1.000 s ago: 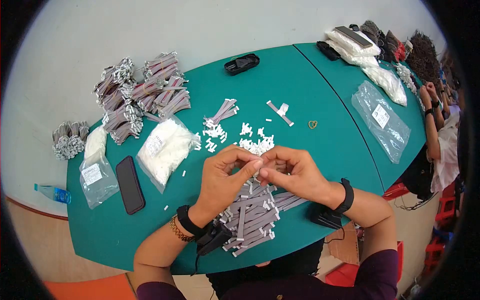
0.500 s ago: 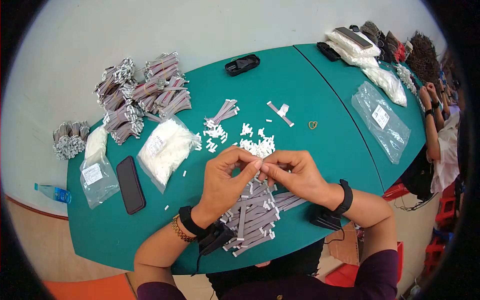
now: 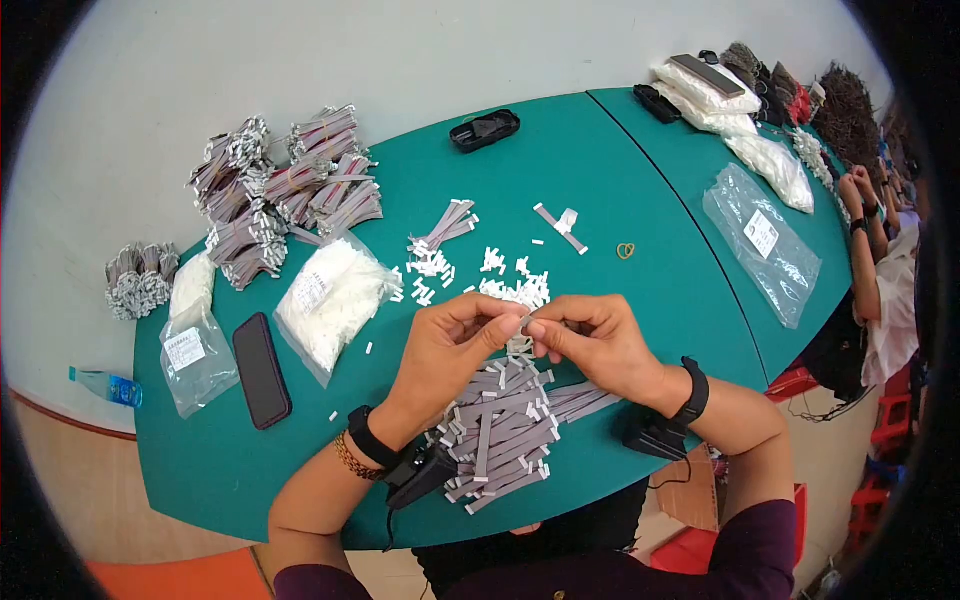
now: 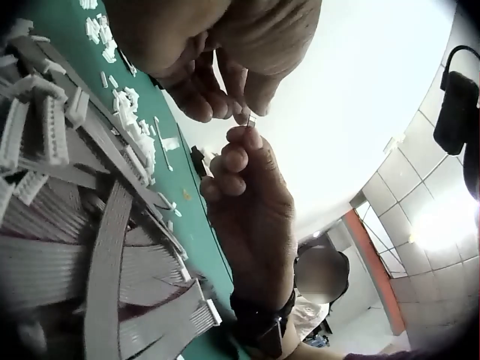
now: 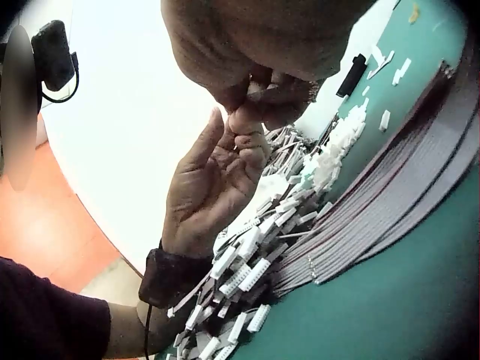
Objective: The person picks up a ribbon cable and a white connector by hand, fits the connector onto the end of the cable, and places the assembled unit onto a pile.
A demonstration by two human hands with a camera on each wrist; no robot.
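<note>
My left hand [image 3: 455, 335] and right hand [image 3: 595, 345] meet fingertip to fingertip over the table. Between them, thumbs and forefingers pinch a small grey ribbon cable [image 3: 526, 320], mostly hidden by the fingers. A small pale end shows at the fingertips in the left wrist view; I cannot tell whether it is a connector. Below the hands lies a heap of grey ribbon cables [image 3: 515, 435] with white connectors at their ends. Just beyond the hands is a pile of loose white connectors [image 3: 518, 291].
Bundled ribbon cables [image 3: 290, 180] are stacked at the back left. A bag of white parts [image 3: 330, 300], a phone [image 3: 262, 370] and a water bottle [image 3: 105, 385] lie to the left. Rubber bands [image 3: 625, 250] and a plastic bag [image 3: 765, 245] lie on the right. Another person [image 3: 880, 290] sits there.
The fingertips have shifted slightly against each other, and the grey piece between them now shows more. The left wrist has turned a little. Things on the table have stayed put.
</note>
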